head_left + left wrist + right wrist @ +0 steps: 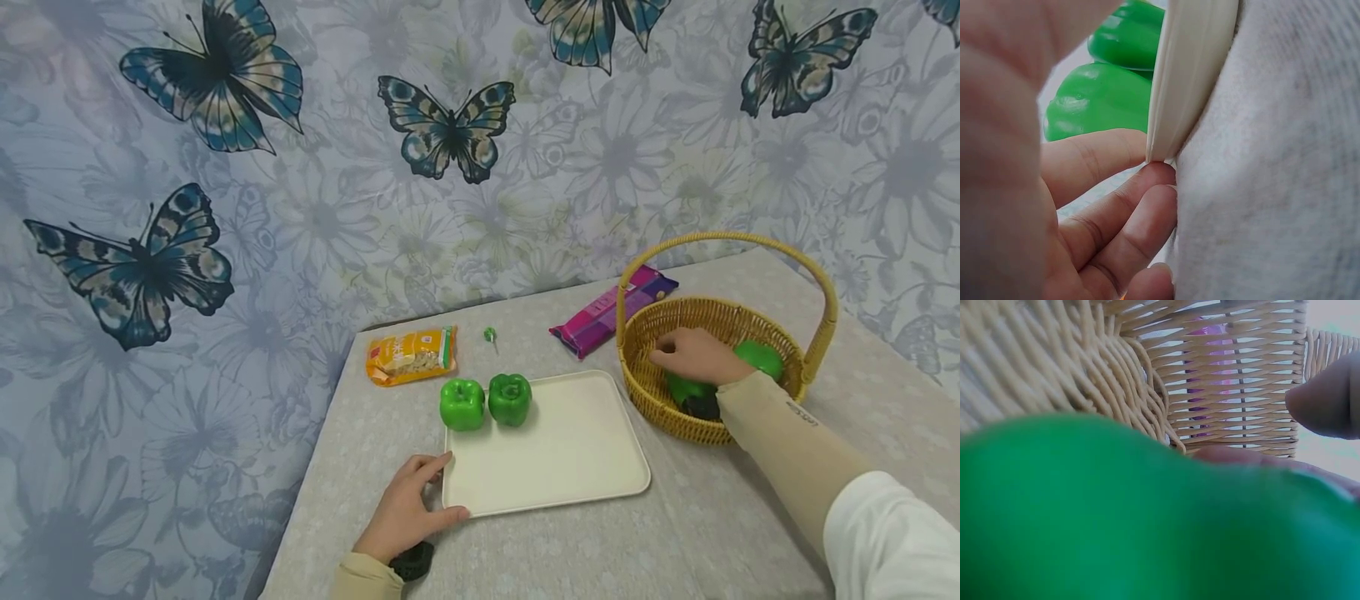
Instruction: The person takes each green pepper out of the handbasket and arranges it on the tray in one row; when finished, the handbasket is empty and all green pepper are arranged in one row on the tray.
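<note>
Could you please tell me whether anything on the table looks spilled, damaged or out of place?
I see nothing spilled or damaged. The one oddity is a tiny green item with a pale stick, lying alone on the tablecloth behind the tray, too small to identify.

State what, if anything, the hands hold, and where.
Left hand: cream tray, by its near left corner. Right hand, inside the wicker basket: cannot tell whether it grips anything.
</note>
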The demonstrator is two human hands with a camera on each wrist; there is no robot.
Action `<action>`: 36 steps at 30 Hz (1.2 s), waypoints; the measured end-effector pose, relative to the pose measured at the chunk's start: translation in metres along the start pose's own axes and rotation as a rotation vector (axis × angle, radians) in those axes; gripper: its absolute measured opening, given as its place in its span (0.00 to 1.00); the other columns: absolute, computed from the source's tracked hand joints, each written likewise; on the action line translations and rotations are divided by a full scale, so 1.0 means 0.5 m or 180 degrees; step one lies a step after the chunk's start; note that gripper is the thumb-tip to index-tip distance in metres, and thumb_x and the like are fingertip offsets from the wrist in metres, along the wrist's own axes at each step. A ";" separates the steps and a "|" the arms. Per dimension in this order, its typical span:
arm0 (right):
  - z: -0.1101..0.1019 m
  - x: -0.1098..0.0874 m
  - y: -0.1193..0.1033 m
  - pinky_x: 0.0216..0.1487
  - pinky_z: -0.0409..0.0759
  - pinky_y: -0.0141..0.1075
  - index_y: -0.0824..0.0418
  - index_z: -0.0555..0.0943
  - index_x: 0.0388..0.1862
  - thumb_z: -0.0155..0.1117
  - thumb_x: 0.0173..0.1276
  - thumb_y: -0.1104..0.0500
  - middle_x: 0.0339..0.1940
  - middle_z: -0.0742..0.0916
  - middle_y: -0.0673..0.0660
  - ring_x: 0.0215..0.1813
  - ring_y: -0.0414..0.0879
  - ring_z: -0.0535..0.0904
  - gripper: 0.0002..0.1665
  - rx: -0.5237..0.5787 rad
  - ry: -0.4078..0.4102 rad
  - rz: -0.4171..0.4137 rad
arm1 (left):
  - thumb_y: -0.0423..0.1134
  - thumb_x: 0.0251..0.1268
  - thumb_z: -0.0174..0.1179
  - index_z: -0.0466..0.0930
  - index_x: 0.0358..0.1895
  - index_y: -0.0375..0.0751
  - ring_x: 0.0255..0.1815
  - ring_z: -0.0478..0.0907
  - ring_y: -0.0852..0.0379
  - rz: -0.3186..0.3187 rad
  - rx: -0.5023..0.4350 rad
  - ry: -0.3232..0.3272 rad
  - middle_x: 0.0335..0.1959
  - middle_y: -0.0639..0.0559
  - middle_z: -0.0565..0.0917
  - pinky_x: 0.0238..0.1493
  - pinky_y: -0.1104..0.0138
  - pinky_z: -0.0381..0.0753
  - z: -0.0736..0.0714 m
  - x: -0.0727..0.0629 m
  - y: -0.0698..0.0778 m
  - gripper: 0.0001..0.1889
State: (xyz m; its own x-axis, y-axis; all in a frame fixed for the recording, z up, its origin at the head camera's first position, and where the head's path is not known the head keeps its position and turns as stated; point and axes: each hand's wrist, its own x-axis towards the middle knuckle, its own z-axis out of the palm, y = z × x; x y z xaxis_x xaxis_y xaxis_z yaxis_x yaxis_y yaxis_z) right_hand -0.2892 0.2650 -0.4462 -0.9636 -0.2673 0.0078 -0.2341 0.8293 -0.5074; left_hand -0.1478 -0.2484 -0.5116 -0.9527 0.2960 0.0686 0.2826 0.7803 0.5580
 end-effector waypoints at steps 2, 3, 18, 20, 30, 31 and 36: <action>0.000 0.001 0.001 0.36 0.75 0.41 0.60 0.88 0.38 0.58 0.75 0.49 0.28 0.85 0.50 0.29 0.44 0.75 0.19 0.0018 -0.0064 -0.0021 | 0.74 0.48 0.71 0.74 0.74 0.50 0.50 0.76 0.60 0.0003 0.0006 0.0000 0.56 0.56 0.77 0.48 0.62 0.81 0.000 0.000 0.001 0.51; 0.001 0.002 0.002 0.34 0.74 0.40 0.59 0.88 0.36 0.57 0.76 0.49 0.25 0.83 0.50 0.27 0.44 0.73 0.19 0.0043 -0.0102 -0.0013 | 0.74 0.48 0.71 0.74 0.74 0.50 0.50 0.76 0.60 -0.0001 0.0003 0.0001 0.56 0.56 0.77 0.48 0.62 0.81 0.000 0.000 0.001 0.51; 0.006 0.007 -0.009 0.61 0.76 0.62 0.66 0.77 0.68 0.57 0.76 0.35 0.64 0.82 0.69 0.64 0.67 0.78 0.40 0.0245 -0.0040 0.0069 | 0.74 0.47 0.72 0.74 0.73 0.50 0.49 0.75 0.60 -0.0028 0.0004 0.0022 0.56 0.58 0.77 0.48 0.62 0.80 -0.002 0.000 0.004 0.51; 0.007 0.006 -0.010 0.58 0.78 0.60 0.65 0.79 0.65 0.60 0.74 0.35 0.62 0.83 0.67 0.60 0.65 0.80 0.38 0.0249 -0.0065 -0.0004 | 0.74 0.47 0.72 0.74 0.73 0.50 0.49 0.75 0.60 -0.0024 0.0009 0.0023 0.56 0.58 0.77 0.48 0.62 0.80 -0.002 0.000 0.005 0.51; 0.003 0.010 -0.008 0.71 0.59 0.70 0.66 0.82 0.60 0.53 0.78 0.32 0.62 0.82 0.72 0.71 0.75 0.66 0.39 0.0038 0.0355 -0.0160 | 0.72 0.47 0.74 0.74 0.74 0.50 0.49 0.75 0.59 -0.0037 -0.0024 0.0026 0.56 0.56 0.77 0.48 0.62 0.80 -0.003 0.000 0.008 0.50; 0.001 0.009 -0.009 0.71 0.59 0.70 0.68 0.81 0.61 0.52 0.78 0.31 0.63 0.81 0.73 0.71 0.76 0.65 0.41 0.0006 0.0395 -0.0125 | 0.71 0.47 0.74 0.74 0.74 0.49 0.49 0.75 0.59 -0.0035 -0.0023 0.0024 0.56 0.56 0.77 0.48 0.62 0.80 -0.003 0.000 0.007 0.50; -0.006 0.003 -0.013 0.61 0.73 0.66 0.71 0.76 0.62 0.50 0.75 0.26 0.61 0.79 0.75 0.63 0.71 0.74 0.49 -0.0144 0.0593 0.0053 | 0.70 0.48 0.74 0.74 0.73 0.48 0.49 0.75 0.59 -0.0015 -0.0020 0.0023 0.55 0.55 0.77 0.48 0.61 0.80 -0.002 0.001 0.007 0.50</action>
State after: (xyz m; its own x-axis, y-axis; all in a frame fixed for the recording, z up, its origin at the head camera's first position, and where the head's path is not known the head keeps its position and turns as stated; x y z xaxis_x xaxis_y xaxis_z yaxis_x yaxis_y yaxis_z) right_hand -0.2894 0.2608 -0.4402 -0.9737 -0.1614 0.1611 -0.2194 0.8552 -0.4695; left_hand -0.1472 -0.2460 -0.5087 -0.9549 0.2882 0.0720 0.2773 0.7782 0.5634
